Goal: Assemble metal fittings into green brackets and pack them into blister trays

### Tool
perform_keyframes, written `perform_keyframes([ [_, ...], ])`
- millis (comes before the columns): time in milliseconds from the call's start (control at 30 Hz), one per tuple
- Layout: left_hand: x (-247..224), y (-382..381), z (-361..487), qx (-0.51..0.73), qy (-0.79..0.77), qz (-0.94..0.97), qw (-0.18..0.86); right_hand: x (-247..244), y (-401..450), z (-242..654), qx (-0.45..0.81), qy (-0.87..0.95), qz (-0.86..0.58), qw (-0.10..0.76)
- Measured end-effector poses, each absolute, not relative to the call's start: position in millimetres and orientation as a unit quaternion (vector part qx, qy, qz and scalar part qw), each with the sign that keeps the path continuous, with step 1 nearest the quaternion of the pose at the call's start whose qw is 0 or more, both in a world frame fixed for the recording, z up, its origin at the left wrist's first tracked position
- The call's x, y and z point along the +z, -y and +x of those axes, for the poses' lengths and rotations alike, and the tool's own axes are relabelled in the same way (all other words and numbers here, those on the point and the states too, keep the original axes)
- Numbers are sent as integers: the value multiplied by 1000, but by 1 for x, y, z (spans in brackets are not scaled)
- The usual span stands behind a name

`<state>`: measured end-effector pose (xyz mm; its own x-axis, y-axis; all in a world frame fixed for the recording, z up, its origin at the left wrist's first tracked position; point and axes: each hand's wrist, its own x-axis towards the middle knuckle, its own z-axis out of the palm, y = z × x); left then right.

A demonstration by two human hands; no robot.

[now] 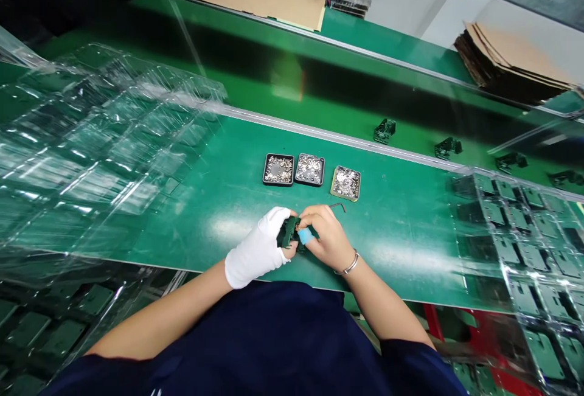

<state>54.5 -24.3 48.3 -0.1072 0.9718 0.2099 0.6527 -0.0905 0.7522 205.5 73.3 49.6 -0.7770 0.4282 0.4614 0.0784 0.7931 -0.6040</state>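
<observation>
My left hand (264,244), in a white glove with bare fingertips, grips a small dark green plastic part (288,233) above the near side of the bench. My right hand (326,235) is bare, with a blue wrap round one finger. Its thumb and fingers pinch together against the right side of that part. Whatever sits between those fingertips is too small and hidden to make out. Just beyond the right knuckles lies a thin L-shaped hex key (338,205). Farther off are three small trays of shiny metal pieces: a left tray (264,172), a middle tray (297,171) and a right tray (333,186).
Stacked clear blister trays (91,159) cover the left of the green bench (219,201). At the right, another blister tray (502,262) holds green parts. Behind a metal rail (319,134), several dark green parts (384,131) stand in a row. Cardboard sheets (515,55) lie at the back.
</observation>
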Motion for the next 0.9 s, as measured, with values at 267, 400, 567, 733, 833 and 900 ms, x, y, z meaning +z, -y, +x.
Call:
perform_keyframes([
  [267, 47, 26, 55, 355, -631, 670, 163, 49, -70, 205, 306, 885, -165, 310],
  [400, 46, 26, 56, 334, -631, 694, 87, 48, -70, 204, 316, 877, -178, 316],
  [567, 57, 27, 52, 352, -623, 664, 216, 50, -70, 202, 350, 863, -192, 310],
  [733, 52, 24, 54, 374, -638, 650, 173, 49, -66, 200, 344, 858, -216, 315],
  [833, 46, 20, 54, 384, -641, 652, 129, 47, -64, 199, 347, 854, -220, 321],
  [900, 45, 17, 52, 381, -635, 664, 104, 48, -63, 199, 350, 852, -217, 324],
])
